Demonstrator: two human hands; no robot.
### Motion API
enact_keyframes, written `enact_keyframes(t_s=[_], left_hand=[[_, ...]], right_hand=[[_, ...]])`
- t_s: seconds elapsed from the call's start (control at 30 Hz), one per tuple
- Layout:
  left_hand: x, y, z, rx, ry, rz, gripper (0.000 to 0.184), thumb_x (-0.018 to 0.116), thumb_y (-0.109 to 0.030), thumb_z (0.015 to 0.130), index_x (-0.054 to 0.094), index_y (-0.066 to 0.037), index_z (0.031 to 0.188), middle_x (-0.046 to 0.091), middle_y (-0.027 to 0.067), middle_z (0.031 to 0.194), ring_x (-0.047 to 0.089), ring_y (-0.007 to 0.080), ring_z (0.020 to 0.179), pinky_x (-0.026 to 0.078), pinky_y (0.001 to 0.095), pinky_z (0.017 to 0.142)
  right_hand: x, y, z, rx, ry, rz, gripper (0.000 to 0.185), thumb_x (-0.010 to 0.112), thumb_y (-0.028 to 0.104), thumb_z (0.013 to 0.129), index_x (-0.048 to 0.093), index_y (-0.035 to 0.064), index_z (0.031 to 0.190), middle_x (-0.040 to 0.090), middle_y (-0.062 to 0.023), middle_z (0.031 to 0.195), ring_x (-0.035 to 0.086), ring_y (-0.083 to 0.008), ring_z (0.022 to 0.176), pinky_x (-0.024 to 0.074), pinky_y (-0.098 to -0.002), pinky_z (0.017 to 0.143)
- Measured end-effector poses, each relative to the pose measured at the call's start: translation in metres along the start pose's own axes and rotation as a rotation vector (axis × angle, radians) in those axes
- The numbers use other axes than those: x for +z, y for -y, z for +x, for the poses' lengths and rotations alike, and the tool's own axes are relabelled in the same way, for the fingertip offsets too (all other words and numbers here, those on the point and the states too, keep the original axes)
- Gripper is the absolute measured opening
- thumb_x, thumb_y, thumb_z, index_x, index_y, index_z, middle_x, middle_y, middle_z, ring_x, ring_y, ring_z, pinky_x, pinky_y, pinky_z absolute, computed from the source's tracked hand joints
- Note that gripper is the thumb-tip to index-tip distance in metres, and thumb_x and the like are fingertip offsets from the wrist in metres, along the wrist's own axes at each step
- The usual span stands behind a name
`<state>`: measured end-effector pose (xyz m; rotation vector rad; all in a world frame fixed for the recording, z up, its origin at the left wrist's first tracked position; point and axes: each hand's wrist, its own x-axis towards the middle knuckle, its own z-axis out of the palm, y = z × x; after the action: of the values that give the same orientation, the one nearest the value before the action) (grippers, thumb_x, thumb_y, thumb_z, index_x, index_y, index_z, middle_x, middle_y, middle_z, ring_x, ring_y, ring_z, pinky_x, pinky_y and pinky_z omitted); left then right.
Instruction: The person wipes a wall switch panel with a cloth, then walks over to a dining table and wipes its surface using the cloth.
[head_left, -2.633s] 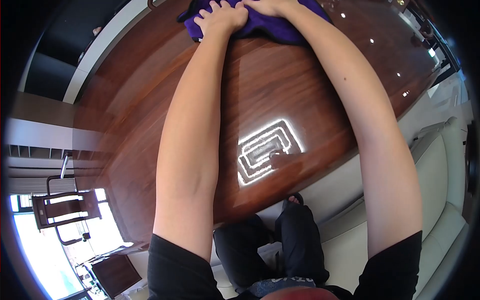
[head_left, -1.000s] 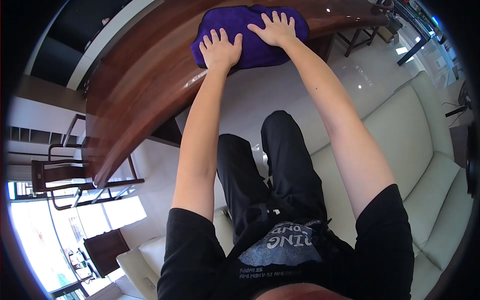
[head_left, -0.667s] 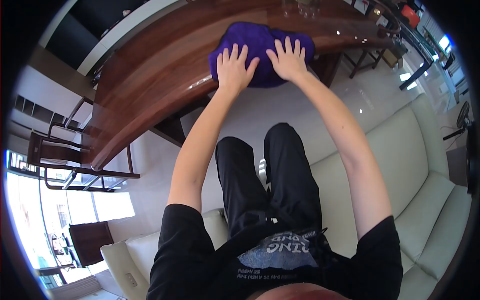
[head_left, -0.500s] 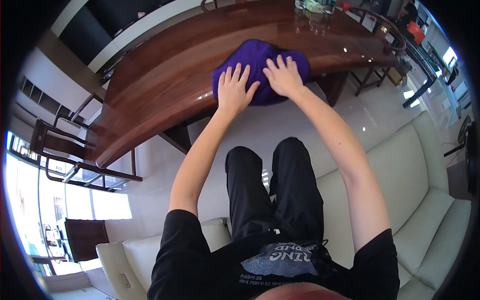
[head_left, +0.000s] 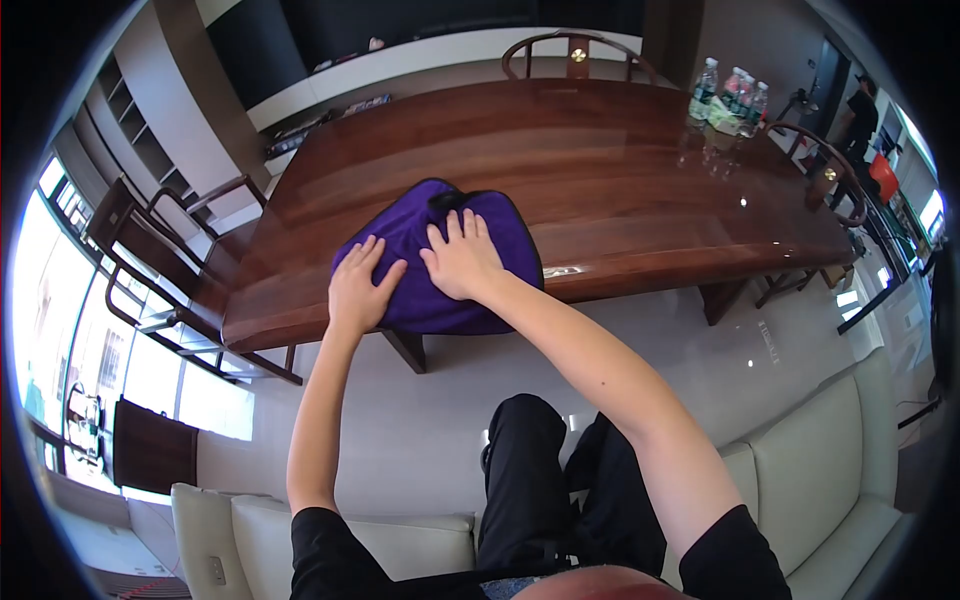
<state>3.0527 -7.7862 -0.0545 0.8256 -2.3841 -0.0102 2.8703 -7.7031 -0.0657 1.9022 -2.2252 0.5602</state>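
Observation:
A purple cloth with a dark edging lies on the near edge of the glossy brown wooden table, and part of it hangs over that edge. My left hand rests flat on its left side, thumb and fingers apart. On the middle of the cloth lies my right hand, palm down with its fingers spread. The cloth is rumpled, with a dark fold just above my right fingertips. Neither hand grips it.
Several clear bottles stand at the table's back right beside a pale green packet. Wooden chairs stand around the table. A light sofa is behind me. A person in dark clothes is at the far right.
The view has tilted up and shows more of the table. Both hands and the cloth have shifted left along the table's edge, my hands still flat on the cloth.

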Motion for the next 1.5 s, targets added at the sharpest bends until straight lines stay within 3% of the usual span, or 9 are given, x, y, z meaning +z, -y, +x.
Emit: enact_keyframes(t_s=[0.2, 0.47, 0.8, 0.9, 1.0, 1.2, 1.27, 1.37, 1.5], left_hand=[[0.001, 0.015, 0.005, -0.034, -0.056, -0.054, 0.04, 0.059, -0.024, 0.091, 0.063, 0.002, 0.121, 0.059, 0.0189, 0.131, 0.053, 0.0355, 0.124, 0.04, 0.0429, 0.105], [0.002, 0.013, 0.006, -0.204, -0.129, -0.061, 0.042, 0.055, -0.017, 0.092, 0.057, 0.006, 0.127, 0.059, 0.023, 0.129, 0.054, 0.0362, 0.124, 0.041, 0.0416, 0.105], [0.008, 0.029, 0.008, -0.216, -0.127, -0.072, 0.041, 0.058, -0.02, 0.091, 0.06, 0.002, 0.125, 0.061, 0.022, 0.125, 0.058, 0.0368, 0.116, 0.043, 0.0417, 0.101], [0.014, 0.035, 0.005, -0.258, -0.053, 0.062, 0.044, 0.053, -0.026, 0.094, 0.057, -0.003, 0.131, 0.058, 0.0194, 0.131, 0.054, 0.0353, 0.123, 0.04, 0.0426, 0.105], [0.02, 0.056, 0.006, -0.082, 0.113, 0.258, 0.049, 0.042, -0.031, 0.098, 0.047, -0.012, 0.143, 0.049, 0.0082, 0.145, 0.043, 0.0326, 0.134, 0.033, 0.0412, 0.112], [0.023, 0.042, 0.004, -0.106, 0.235, 0.321, 0.051, 0.037, -0.042, 0.1, 0.038, -0.028, 0.149, 0.037, 0.0076, 0.154, 0.037, 0.0391, 0.137, 0.027, 0.0492, 0.113], [0.043, 0.062, 0.007, 0.025, 0.257, 0.331, 0.05, 0.034, -0.04, 0.101, 0.037, -0.025, 0.15, 0.037, 0.0077, 0.154, 0.037, 0.0396, 0.137, 0.027, 0.0494, 0.113], [0.031, 0.0, 0.006, 0.008, 0.246, 0.37, 0.051, 0.027, -0.035, 0.103, 0.038, -0.013, 0.148, 0.037, 0.0092, 0.154, 0.036, 0.0385, 0.138, 0.027, 0.0468, 0.113], [0.038, -0.061, 0.014, -0.033, 0.261, 0.254, 0.057, 0.02, -0.041, 0.104, 0.04, -0.01, 0.147, 0.037, 0.0083, 0.154, 0.034, 0.0375, 0.139, 0.024, 0.0462, 0.115]], right_hand=[[0.021, 0.028, 0.048, -0.003, 0.024, 0.014, 0.064, 0.035, 0.045, 0.098, 0.039, -0.0003, 0.143, 0.031, -0.036, 0.147, 0.023, -0.052, 0.14, 0.0132, -0.0561, 0.116], [0.036, 0.046, 0.106, 0.022, 0.129, 0.03, 0.071, 0.034, 0.053, 0.096, 0.033, 0.0087, 0.15, 0.02, -0.0311, 0.155, 0.014, -0.049, 0.144, 0.0082, -0.0541, 0.118], [0.042, 0.053, 0.104, 0.082, 0.081, 0.092, 0.066, 0.036, 0.053, 0.096, 0.036, 0.0148, 0.15, 0.024, -0.0173, 0.158, 0.016, -0.0393, 0.147, 0.0064, -0.0522, 0.119], [0.041, 0.058, 0.09, 0.122, 0.049, 0.116, 0.062, 0.036, 0.049, 0.097, 0.038, 0.014, 0.149, 0.025, -0.0171, 0.158, 0.017, -0.0385, 0.147, 0.0071, -0.0525, 0.119], [0.038, 0.061, 0.068, 0.161, 0.034, 0.102, 0.06, 0.034, 0.045, 0.098, 0.039, 0.0121, 0.148, 0.027, -0.0184, 0.157, 0.018, -0.0391, 0.146, 0.0071, -0.0534, 0.119], [0.019, 0.057, 0.016, 0.205, -0.031, 0.118, 0.056, 0.032, 0.038, 0.1, 0.041, 0.0068, 0.146, 0.03, -0.0212, 0.155, 0.021, -0.0404, 0.145, 0.0093, -0.0543, 0.118], [0.014, 0.051, 0.003, 0.208, -0.063, 0.108, 0.055, 0.034, 0.035, 0.099, 0.043, 0.004, 0.144, 0.033, -0.0225, 0.153, 0.025, -0.0405, 0.144, 0.0115, -0.0544, 0.118], [0.011, 0.039, -0.013, 0.197, -0.113, 0.128, 0.054, 0.037, 0.034, 0.098, 0.046, 0.0017, 0.141, 0.036, -0.0238, 0.151, 0.029, -0.0408, 0.142, 0.0152, -0.0535, 0.117], [-0.007, -0.001, -0.044, 0.212, -0.167, 0.159, 0.053, 0.038, 0.033, 0.098, 0.047, 0.0016, 0.14, 0.038, -0.0241, 0.149, 0.029, -0.0403, 0.141, 0.0154, -0.0517, 0.118]])
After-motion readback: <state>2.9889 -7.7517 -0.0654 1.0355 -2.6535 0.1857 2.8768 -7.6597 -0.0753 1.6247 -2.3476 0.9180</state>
